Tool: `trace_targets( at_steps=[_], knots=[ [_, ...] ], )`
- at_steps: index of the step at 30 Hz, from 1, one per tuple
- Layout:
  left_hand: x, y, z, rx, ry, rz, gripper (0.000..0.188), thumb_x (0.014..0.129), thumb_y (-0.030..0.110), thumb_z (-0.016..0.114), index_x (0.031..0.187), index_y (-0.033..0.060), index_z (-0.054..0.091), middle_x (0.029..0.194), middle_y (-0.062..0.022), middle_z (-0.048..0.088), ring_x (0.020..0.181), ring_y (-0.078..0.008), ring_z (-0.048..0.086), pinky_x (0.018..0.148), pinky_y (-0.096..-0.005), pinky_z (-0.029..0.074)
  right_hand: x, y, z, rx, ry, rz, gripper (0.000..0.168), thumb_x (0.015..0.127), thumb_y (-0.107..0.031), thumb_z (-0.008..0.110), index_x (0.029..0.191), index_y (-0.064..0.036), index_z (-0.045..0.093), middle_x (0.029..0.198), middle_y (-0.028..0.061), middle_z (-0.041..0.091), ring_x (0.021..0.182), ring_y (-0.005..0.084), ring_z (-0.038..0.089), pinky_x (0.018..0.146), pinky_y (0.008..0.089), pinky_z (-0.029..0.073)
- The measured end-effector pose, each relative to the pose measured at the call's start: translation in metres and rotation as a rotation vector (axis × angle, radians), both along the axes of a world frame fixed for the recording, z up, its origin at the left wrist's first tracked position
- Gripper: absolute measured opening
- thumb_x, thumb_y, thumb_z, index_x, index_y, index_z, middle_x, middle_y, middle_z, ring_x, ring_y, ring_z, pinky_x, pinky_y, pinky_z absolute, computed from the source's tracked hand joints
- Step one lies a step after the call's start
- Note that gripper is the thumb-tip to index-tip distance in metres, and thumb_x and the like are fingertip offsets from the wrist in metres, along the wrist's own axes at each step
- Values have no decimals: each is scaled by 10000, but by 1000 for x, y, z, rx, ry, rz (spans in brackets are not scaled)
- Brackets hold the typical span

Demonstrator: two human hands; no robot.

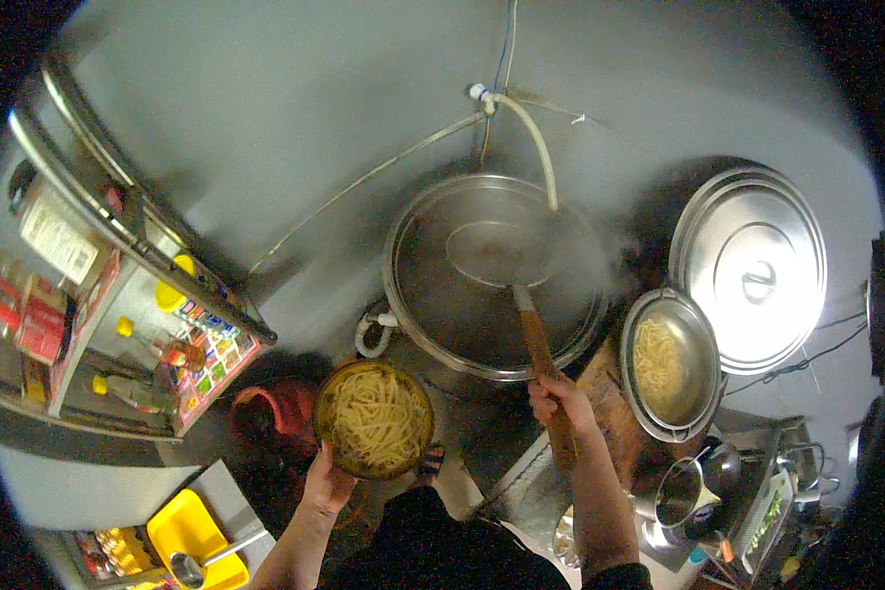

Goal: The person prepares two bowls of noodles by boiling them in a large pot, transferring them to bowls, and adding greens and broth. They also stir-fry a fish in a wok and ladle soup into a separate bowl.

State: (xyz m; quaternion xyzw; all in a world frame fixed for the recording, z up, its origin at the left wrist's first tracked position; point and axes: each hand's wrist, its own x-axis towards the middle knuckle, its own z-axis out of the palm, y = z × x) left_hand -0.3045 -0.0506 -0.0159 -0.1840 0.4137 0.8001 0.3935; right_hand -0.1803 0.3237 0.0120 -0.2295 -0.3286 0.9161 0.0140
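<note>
My left hand (330,479) grips the lower left rim of a round amber bowl (321,398), which is full of thick pale noodles (377,420). With my right hand (560,398) I hold a long wooden handle (537,335) that slants up into a large steel pot (394,310). At its far end is a wide round head (498,254), a strainer or ladle, inside the pot. Steam blurs that head and the pot's contents, so I cannot tell whether food is in it. The bowl is left of the pot and apart from it.
A pale hose (535,136) runs from a wall valve into the pot. At right, a steel basin (628,376) holds more noodles near a large steel lid (759,221). A bottle-filled shelf (225,310) stands left, above a yellow tray (173,516) with a ladle (188,569).
</note>
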Motion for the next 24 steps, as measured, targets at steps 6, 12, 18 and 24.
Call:
trace_targets(
  at_steps=[6, 12, 18, 24],
  knots=[
    [59, 24, 35, 68, 58, 17, 625, 839, 453, 530, 1328, 122, 326, 1341, -53, 378, 1235, -255, 346, 1008, -444, 283, 65, -20, 32, -114, -17, 41, 286, 891, -170, 481, 1155, -68, 440, 689, -29, 396, 520, 51, 364, 462, 195, 296],
    [148, 31, 34, 164, 185, 80, 602, 863, 475, 464, 1332, 127, 318, 1347, -67, 364, 1245, -273, 334, 1008, -467, 287, 117, -13, 65, 6, -21, 176, 258, 869, -144, 507, 1100, -47, 444, 690, -7, 438, 525, 64, 389, 472, 204, 311],
    [217, 37, 44, 212, 166, 77, 608, 866, 486, 444, 1343, 140, 292, 1353, -68, 353, 1238, -272, 342, 1005, -465, 296, 226, -32, 133, 153, 47, -29, 365, 822, -127, 556, 1169, -81, 455, 679, 2, 442, 504, 84, 411, 429, 213, 311],
    [263, 14, 52, -12, 65, 181, 641, 843, 477, 510, 1336, 125, 298, 1358, -61, 345, 1244, -270, 327, 1016, -451, 275, 303, -43, 177, 579, -303, -244, 540, 717, -78, 583, 1234, -101, 429, 662, 0, 491, 459, 74, 416, 394, 217, 342]
  ],
)
